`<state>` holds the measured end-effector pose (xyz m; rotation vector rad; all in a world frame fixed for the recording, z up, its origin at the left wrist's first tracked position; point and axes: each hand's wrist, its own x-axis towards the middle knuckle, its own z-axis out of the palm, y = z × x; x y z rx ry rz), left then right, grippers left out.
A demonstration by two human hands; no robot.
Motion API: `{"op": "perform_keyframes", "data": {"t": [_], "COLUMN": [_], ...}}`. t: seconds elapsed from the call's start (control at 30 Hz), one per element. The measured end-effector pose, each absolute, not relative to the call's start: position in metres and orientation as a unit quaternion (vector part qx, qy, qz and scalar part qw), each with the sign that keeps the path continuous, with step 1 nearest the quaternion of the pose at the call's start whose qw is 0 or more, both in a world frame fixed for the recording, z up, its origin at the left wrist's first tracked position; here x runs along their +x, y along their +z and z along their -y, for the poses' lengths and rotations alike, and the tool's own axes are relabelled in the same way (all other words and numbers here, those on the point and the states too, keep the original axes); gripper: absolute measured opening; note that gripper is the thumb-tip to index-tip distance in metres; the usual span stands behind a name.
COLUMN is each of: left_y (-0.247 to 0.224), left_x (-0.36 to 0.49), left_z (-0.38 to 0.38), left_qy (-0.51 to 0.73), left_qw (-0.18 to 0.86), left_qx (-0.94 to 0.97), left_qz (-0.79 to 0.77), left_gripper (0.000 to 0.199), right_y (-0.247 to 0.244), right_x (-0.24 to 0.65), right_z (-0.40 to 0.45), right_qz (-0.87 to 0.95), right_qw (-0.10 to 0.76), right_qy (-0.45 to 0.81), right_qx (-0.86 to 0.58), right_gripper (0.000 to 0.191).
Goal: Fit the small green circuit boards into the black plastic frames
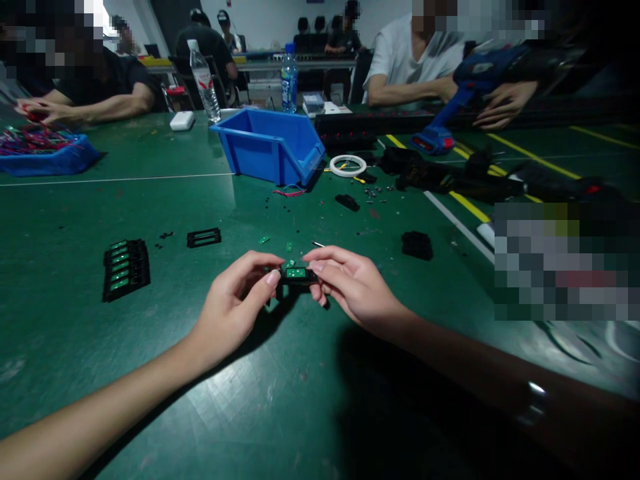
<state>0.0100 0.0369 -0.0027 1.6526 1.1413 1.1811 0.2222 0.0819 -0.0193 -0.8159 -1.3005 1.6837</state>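
A small black frame with a green circuit board (296,273) in it is held between both hands, above the green table (210,413). My left hand (240,297) pinches its left end, and my right hand (353,283) grips the right end. Small loose green boards (289,247) lie just beyond the fingers. To the left is a row of black frames with green boards (119,267), and near it an open black frame (204,237). A stack of black parts (417,245) rests to the right of my right hand.
Beyond the hands stand a blue bin (260,150), a white ring (348,166) and scattered screws (373,193). Two bottles (289,80) are farther back. At the right, a person's hand (507,103) is beside a blue power drill (463,97). A blue tray (55,160) holds wires at left.
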Motion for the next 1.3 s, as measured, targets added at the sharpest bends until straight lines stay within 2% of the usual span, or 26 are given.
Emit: {"op": "perform_keyframes", "data": {"t": [0.13,0.2,0.4,0.67,0.9,1.07,1.3], "left_y": [-0.001,-0.001,-0.002,-0.001,-0.001,0.002,-0.002], "left_x": [0.012,0.013,0.015,0.017,0.014,-0.024,-0.127], "left_z": [-0.035,-0.035,-0.031,-0.028,-0.015,0.009,0.047], "left_qy": [0.439,0.423,0.403,0.399,0.401,0.374,0.270], "left_qw": [0.245,0.204,0.152,0.107,0.053,-0.006,-0.069], "left_qx": [0.744,0.768,0.791,0.810,0.814,0.826,0.814], "left_qz": [-0.440,-0.435,-0.434,-0.417,-0.418,-0.421,-0.509], "left_gripper": [0.020,0.017,0.009,0.007,0.011,0.019,0.022], "right_y": [-0.018,-0.016,-0.013,-0.015,-0.014,-0.014,-0.011], "right_x": [0.221,0.221,0.220,0.218,0.216,0.216,0.216], "right_z": [-0.081,-0.080,-0.078,-0.079,-0.078,-0.076,-0.074], "right_qz": [0.544,0.555,0.582,0.595,0.607,0.617,0.638], "right_qw": [0.410,0.402,0.389,0.390,0.393,0.392,0.388], "right_qy": [0.661,0.657,0.638,0.630,0.621,0.615,0.599], "right_qx": [-0.316,-0.316,-0.320,-0.311,-0.303,-0.294,-0.291], "right_gripper": [0.022,0.023,0.021,0.015,0.017,0.023,0.030]}}
